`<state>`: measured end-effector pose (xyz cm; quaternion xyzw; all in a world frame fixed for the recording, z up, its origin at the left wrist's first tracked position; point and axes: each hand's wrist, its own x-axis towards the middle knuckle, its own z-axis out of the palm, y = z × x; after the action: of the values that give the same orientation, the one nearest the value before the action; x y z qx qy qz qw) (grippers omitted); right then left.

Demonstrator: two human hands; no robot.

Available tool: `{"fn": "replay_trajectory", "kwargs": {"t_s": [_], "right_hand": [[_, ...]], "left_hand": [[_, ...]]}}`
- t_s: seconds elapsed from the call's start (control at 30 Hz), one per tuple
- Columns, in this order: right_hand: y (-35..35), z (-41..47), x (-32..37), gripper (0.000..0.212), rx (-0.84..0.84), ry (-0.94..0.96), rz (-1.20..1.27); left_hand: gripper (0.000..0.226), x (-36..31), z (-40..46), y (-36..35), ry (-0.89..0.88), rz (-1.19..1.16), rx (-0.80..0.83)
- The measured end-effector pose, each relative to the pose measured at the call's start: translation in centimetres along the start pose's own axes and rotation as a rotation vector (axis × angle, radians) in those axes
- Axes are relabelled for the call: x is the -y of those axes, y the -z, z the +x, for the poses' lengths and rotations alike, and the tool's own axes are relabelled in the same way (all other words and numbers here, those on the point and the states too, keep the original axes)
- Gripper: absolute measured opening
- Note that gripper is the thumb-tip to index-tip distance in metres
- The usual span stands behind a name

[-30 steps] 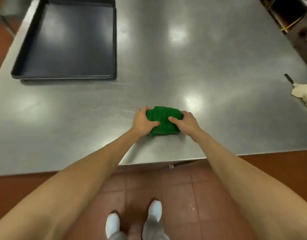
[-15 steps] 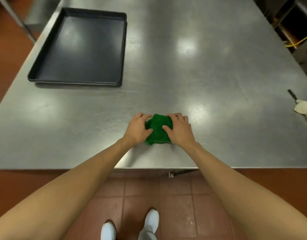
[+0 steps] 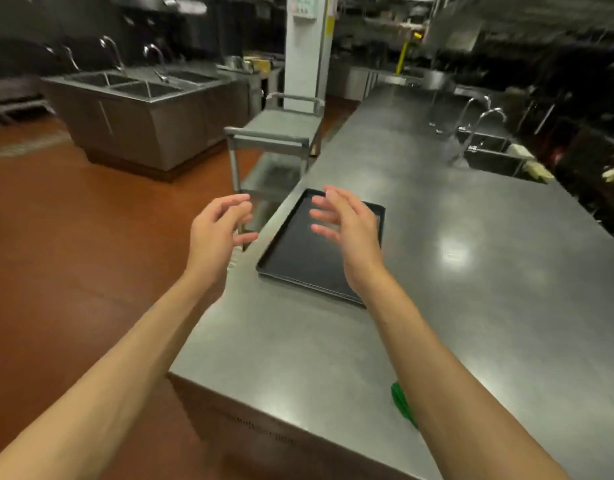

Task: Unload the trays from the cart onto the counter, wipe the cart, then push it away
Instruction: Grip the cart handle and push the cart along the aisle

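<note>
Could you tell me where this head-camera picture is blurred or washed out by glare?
Head view: the far background and sinks are smeared by motion blur; both hands, left and right, are slightly soft; ceiling-light glare shines on the counter; the tray is fairly sharp; wide-angle bending shows at the edges.

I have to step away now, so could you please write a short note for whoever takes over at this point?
Left hand and right hand: both raised in the air, fingers loosely spread, holding nothing.
Black tray lies on the counter near its left edge.
Green cloth lies on the counter by the near edge, partly hidden behind the right forearm.
Cart stands ahead at the counter's left side; its visible shelves hold no trays.
Done: unloading, it seems; wiping cannot be confirmed.
Left: push the cart away.
</note>
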<state>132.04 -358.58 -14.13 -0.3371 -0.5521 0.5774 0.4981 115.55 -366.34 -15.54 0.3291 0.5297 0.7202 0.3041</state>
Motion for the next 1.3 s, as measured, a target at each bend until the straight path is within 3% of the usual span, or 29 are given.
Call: {"fn": "replay_trajectory", "kwargs": {"t_s": [0.3, 0.63, 1.03, 1.3], "right_hand": [[-25.5, 0.4, 1.0, 0.034, 0.197, 0.095, 0.132], [-42.1, 6.9, -3.2, 0.031, 0.282, 0.166, 0.091], [-59.4, 27.4, -10.0, 0.029, 0.222, 0.137, 0.197], [-69.9, 43.4, -14.4, 0.029, 0.173, 0.194, 0.163]], "left_hand": [[0.022, -12.5, 4.6, 25.0, -0.214, 0.099, -0.189], [0.029, -13.8, 13.2, 40.1, -0.292, 0.121, -0.311], [0.030, -12.8, 37.6, 53.3, -0.308, 0.076, -0.313], [0.037, -10.6, 58.8, 59.7, -0.341, 0.047, -0.235]]}}
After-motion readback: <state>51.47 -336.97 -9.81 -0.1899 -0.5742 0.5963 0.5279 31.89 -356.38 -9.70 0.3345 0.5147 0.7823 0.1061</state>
